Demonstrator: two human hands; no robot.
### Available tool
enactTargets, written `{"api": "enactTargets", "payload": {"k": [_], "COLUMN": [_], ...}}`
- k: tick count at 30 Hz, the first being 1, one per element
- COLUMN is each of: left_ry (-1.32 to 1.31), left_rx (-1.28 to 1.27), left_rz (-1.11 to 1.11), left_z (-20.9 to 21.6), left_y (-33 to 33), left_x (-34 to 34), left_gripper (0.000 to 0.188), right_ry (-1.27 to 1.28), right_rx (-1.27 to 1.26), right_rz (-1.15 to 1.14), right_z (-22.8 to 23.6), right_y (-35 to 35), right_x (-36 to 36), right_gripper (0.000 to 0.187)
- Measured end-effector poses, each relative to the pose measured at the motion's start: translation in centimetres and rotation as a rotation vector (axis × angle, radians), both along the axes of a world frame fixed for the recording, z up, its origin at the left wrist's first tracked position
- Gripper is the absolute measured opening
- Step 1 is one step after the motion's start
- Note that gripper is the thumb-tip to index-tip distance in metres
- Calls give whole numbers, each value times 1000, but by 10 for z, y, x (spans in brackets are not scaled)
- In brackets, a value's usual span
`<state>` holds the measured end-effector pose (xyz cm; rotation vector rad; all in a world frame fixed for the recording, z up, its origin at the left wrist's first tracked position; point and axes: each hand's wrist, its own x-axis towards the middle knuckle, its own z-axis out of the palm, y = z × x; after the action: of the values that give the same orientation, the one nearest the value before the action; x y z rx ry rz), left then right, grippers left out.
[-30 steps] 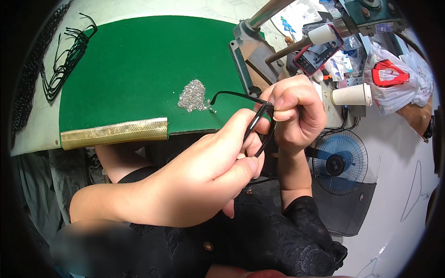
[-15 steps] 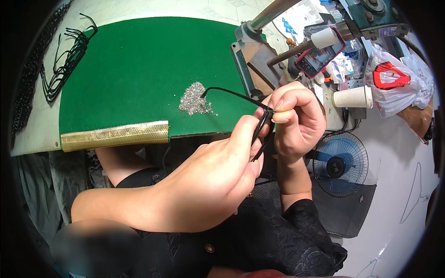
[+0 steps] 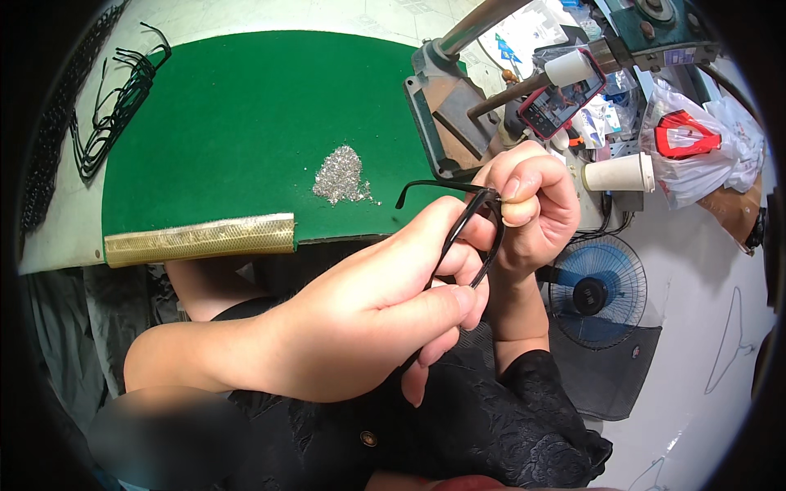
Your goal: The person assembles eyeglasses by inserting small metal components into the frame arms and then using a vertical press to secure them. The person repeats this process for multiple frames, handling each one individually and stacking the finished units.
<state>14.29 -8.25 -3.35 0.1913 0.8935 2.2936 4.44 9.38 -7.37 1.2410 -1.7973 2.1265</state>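
Note:
A black eyeglass frame point(image 3: 455, 231) is held between my two hands, above the near right edge of the green mat point(image 3: 246, 106). My left hand point(image 3: 368, 303) is wrapped round the front of it, with fingers on the rims. At the hinge corner my right hand point(image 3: 536, 196) pinches with thumb and forefinger; any small part in that pinch is too small to make out. One temple arm point(image 3: 434, 183) sticks out leftward over the mat. Left of its tip lies a heap of tiny silvery metal bits point(image 3: 338, 174).
Several black eyeglass frames point(image 3: 115, 123) lie stacked at the far left. A gold patterned strip point(image 3: 201, 240) runs along the mat's near edge. To the right are a metal machine stand point(image 3: 446, 110), a phone point(image 3: 565, 102), a paper cup point(image 3: 619, 173) and a fan point(image 3: 596, 278).
The eyeglass frame has turned and shifted slightly right, its temple tip drawing away from the metal bits. My left hand's lower fingers have spread along the frame; my right hand still pinches the hinge.

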Motion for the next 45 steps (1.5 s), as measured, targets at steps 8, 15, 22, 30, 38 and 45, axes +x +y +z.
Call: {"api": "enactTargets", "payload": {"k": [8, 15, 22, 30, 38, 45], "left_ry": [80, 36, 3, 12, 6, 1], "left_rx": [-126, -69, -41, -54, -70, -48], "left_rz": [37, 36, 25, 30, 32, 63], "left_z": [0, -1, 0, -1, -1, 0], "left_y": [0, 0, -2, -2, -3, -2], "left_x": [1, -1, -3, -3, -3, -4], "left_gripper": [43, 42, 43, 44, 44, 40], "right_ry": [119, 112, 163, 116, 18, 49], "right_rx": [111, 134, 124, 98, 76, 97], "right_rz": [-58, -106, -95, -61, -2, 7], "right_z": [10, 9, 7, 6, 8, 10], "right_y": [0, 0, 1, 1, 0, 1], "right_x": [-7, -4, -9, -11, -11, -13], "right_gripper": [17, 18, 18, 16, 11, 14]}}
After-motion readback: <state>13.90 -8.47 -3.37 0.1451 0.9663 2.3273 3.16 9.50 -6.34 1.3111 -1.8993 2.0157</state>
